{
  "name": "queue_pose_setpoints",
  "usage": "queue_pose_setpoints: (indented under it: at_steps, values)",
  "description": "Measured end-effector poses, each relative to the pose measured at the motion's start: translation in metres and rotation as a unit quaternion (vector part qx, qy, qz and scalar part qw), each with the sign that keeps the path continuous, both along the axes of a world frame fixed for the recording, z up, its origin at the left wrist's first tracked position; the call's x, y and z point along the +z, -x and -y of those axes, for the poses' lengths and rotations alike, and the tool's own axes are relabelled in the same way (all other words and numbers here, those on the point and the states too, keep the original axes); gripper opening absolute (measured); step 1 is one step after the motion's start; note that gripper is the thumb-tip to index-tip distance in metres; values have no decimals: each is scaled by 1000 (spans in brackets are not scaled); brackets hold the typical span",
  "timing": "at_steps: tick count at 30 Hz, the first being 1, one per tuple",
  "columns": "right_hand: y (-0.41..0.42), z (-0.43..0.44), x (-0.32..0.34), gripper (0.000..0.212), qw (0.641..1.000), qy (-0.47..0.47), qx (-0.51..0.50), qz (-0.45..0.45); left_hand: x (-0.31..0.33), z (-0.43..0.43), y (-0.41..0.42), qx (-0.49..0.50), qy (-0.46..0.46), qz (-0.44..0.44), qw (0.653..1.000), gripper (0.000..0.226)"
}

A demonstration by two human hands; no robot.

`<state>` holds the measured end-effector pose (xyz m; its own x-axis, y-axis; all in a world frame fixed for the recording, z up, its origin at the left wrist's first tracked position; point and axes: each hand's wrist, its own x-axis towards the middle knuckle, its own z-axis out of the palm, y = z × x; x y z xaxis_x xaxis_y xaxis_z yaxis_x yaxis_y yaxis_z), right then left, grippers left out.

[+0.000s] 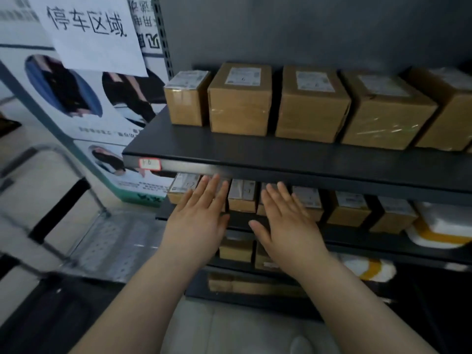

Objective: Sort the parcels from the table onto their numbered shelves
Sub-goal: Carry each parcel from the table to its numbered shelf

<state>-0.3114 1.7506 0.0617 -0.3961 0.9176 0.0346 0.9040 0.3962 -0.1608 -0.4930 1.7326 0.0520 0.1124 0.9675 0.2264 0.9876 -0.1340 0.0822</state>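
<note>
upper left: paper sign. left of centre: red-edged label on lip of upper shelf, row of boxes on it. centre: left grip, right grip both released, fingers flat, nothing held, over lower boxes; contact unclear. far right: white-yellow bags. judged: placing step; next needs fresh parcel from surface, out of view.

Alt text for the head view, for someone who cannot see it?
The left hand and right hand, flat and empty, reach toward small parcels on the dark lower shelf. A row of bigger parcels lines the upper shelf.
</note>
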Motion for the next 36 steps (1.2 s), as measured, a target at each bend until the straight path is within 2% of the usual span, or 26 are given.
queue_pose_setpoints:
  at_steps: [10,14,22,30,36]
  values:
    - [14,7,-48,69,994,110,-11,16,-54,20,26,3,103,14,995,61]
    - [11,2,-59,68,990,139,-4,0,-64,19,23,32,156,-16,987,63]
    - [23,5,-83,67,987,159,-2,-19,-105,26,31,55,150,22,987,58]
    - [74,22,-112,64,981,177,-56,-55,-138,25,99,17,99,-7,995,61]
    - [111,-3,-138,64,981,155,-83,-82,-158,-5,139,-6,70,-45,997,57]
